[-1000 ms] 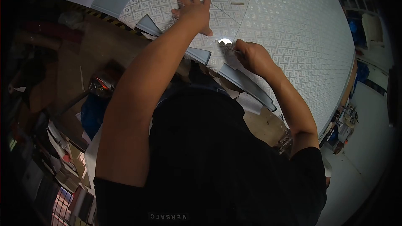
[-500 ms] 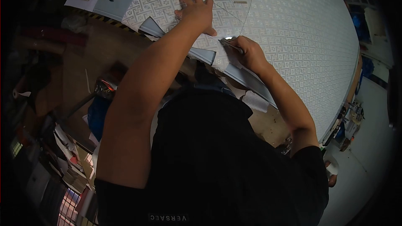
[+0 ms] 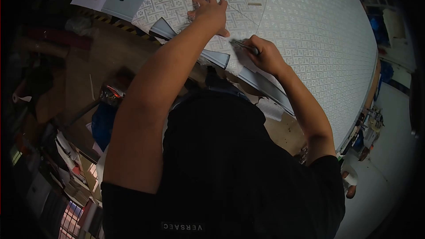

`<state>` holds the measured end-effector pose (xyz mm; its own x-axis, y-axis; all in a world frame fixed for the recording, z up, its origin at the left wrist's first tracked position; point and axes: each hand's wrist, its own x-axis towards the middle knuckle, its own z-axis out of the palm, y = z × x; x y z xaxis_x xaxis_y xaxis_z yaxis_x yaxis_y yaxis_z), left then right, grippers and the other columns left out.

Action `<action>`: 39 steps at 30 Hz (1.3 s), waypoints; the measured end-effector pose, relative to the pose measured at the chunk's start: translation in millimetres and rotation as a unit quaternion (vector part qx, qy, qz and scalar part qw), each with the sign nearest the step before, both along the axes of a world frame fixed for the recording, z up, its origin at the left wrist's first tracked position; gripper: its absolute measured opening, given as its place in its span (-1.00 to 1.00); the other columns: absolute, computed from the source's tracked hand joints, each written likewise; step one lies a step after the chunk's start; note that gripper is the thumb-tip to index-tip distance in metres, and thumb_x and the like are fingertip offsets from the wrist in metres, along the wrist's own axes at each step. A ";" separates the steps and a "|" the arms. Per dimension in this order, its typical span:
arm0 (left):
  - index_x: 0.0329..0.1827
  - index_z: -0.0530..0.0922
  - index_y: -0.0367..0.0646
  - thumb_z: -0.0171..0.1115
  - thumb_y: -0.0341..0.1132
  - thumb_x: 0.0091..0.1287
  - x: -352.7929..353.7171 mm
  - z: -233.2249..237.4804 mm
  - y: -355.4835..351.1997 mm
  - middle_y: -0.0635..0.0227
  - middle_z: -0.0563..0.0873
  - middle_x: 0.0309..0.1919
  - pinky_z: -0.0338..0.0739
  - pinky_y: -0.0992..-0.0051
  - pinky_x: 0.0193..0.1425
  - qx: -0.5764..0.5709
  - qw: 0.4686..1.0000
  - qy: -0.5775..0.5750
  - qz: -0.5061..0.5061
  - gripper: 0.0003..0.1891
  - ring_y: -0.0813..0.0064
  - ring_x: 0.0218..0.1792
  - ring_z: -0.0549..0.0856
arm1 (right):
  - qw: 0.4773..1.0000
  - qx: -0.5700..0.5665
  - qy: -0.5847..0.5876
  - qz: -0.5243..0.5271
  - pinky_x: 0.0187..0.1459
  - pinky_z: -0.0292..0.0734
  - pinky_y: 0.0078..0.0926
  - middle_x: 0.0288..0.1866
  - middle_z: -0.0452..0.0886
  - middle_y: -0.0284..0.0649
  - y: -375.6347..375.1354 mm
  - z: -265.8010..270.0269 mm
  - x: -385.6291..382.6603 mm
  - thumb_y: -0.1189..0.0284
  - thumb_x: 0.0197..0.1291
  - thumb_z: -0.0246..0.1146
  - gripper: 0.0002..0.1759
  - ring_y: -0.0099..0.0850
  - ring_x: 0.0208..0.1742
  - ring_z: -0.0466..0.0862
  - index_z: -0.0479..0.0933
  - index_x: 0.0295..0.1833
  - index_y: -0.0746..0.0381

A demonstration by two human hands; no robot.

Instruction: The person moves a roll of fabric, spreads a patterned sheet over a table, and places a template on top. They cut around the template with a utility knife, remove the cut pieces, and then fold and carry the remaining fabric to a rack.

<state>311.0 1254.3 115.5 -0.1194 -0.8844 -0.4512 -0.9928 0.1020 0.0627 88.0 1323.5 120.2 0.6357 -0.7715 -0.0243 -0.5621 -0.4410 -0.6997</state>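
Left hand point(image 3: 211, 15): fingers spread wide, set down over the patterned sheet point(image 3: 310, 40), grasping nothing visible. Right hand point(image 3: 267, 55): fingers closed around the slim tool point(image 3: 243, 45); tool tip near the left thumb.

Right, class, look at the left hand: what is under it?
The patterned surface shows around the left hand and between its spread fingers. Whatever lies directly beneath the palm is covered and cannot be seen.
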 end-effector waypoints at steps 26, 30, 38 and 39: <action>0.73 0.03 0.09 0.75 0.15 -0.08 13.6 -4.5 -14.4 -0.08 -0.18 0.72 0.23 -0.62 0.42 0.027 0.995 0.032 0.090 0.34 -0.69 0.56 -0.10 | 0.980 -0.033 0.186 0.060 -0.26 0.61 0.01 -0.33 0.70 0.07 -9.2 21.6 34.2 0.48 0.27 0.32 -0.80 0.12 -0.27 0.73 0.46 -0.09 0.26; 0.74 -0.01 0.06 0.73 0.17 -0.07 14.4 -4.7 -14.8 -0.11 -0.18 0.72 0.33 -0.56 0.39 0.027 0.996 0.022 0.076 0.36 -0.69 0.56 -0.08 | 0.984 -0.041 0.169 0.047 -0.26 0.61 -0.02 -0.33 0.69 0.08 -7.0 8.4 29.7 0.48 0.28 0.32 -0.81 0.12 -0.26 0.73 0.44 -0.12 0.28; 0.74 -0.02 0.06 0.72 0.19 -0.07 16.8 1.5 -15.4 -0.14 -0.15 0.71 0.42 -0.49 0.37 0.018 0.998 0.008 0.058 0.37 -0.69 0.55 -0.02 | 0.994 -0.059 0.091 0.014 -0.25 0.61 -0.01 -0.30 0.71 0.05 -18.6 -4.9 65.6 0.47 0.29 0.32 -0.81 0.12 -0.24 0.72 0.46 -0.09 0.26; 0.75 -0.02 0.08 0.72 0.19 -0.06 17.0 2.6 -12.5 -0.13 -0.13 0.71 0.45 -0.47 0.36 0.021 0.998 0.003 0.052 0.36 -0.68 0.55 0.01 | 0.994 -0.070 0.081 0.009 -0.24 0.60 -0.01 -0.29 0.71 0.05 -18.0 -7.8 72.2 0.47 0.30 0.32 -0.82 0.12 -0.24 0.72 0.46 -0.09 0.25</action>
